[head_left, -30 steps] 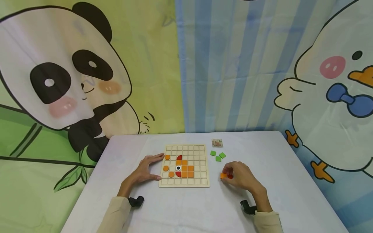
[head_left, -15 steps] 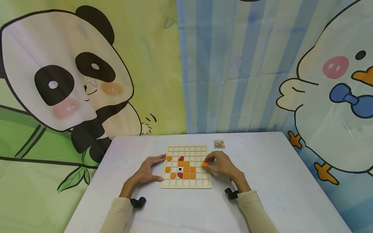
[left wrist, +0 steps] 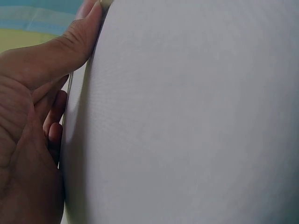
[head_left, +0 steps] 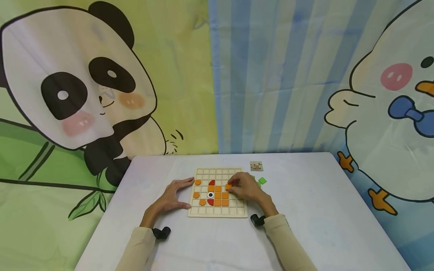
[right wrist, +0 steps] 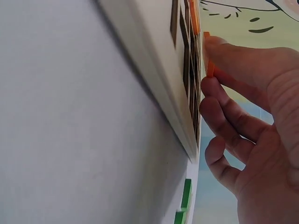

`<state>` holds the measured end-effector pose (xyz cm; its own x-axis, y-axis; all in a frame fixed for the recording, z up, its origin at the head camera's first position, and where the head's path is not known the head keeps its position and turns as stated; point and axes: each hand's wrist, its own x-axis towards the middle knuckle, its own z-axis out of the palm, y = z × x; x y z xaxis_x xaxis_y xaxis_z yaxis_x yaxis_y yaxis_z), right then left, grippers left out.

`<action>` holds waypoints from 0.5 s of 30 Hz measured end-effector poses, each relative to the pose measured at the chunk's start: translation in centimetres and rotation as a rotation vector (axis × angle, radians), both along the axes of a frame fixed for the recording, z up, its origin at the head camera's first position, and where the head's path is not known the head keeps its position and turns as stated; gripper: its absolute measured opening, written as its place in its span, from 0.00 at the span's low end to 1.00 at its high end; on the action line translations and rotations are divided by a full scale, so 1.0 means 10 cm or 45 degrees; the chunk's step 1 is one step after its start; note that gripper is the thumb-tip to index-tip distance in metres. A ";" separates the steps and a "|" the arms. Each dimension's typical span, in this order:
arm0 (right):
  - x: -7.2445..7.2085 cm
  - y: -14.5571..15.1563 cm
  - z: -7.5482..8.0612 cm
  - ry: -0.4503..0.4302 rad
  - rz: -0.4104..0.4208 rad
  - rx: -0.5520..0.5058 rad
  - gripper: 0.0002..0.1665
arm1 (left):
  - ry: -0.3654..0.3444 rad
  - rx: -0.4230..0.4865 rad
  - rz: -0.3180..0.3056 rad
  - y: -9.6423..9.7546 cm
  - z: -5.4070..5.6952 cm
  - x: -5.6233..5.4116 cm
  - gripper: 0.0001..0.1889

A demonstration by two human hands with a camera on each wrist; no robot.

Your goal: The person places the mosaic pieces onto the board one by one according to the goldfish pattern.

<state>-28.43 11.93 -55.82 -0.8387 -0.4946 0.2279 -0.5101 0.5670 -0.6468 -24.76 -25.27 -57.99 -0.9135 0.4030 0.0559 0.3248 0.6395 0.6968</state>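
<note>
A pale wooden grid board (head_left: 234, 213) lies on the white table. Orange square tiles (head_left: 218, 195), two red quarter-round tiles (head_left: 210, 202), a black-and-white eye tile (head_left: 210, 195) and three round orange tiles (head_left: 202, 202) sit on it. My left hand (head_left: 169, 196) spans the board's left edge, its thumb near the lower corner and its fingertips farther up. Over the right part of the grid, my right hand (head_left: 246, 186) pinches an orange square tile (head_left: 228, 186) between thumb and index finger. In the right wrist view this tile (right wrist: 210, 65) stands just above the grid surface.
Green square tiles (head_left: 262, 180) lie right of the board, partly hidden by the right hand. Behind them is a small patterned card (head_left: 256, 166). A cartoon-printed curtain (head_left: 257, 94) hangs behind the table's far edge.
My right hand has carried the orange tile from the table right of the board leftward over the grid. A red tile beside it earlier is now hidden. The left hand stays at the board's edge.
</note>
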 end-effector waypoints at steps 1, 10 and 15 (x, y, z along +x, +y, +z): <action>0.00 -0.01 0.00 -0.002 0.000 0.001 0.12 | 0.003 -0.001 -0.001 0.00 0.00 0.00 0.56; 0.01 -0.02 -0.02 -0.011 0.016 0.017 0.11 | 0.026 -0.014 -0.021 -0.01 -0.02 0.00 0.56; 0.01 -0.02 0.00 -0.006 0.025 0.020 0.09 | 0.023 -0.010 -0.014 -0.02 -0.02 -0.01 0.56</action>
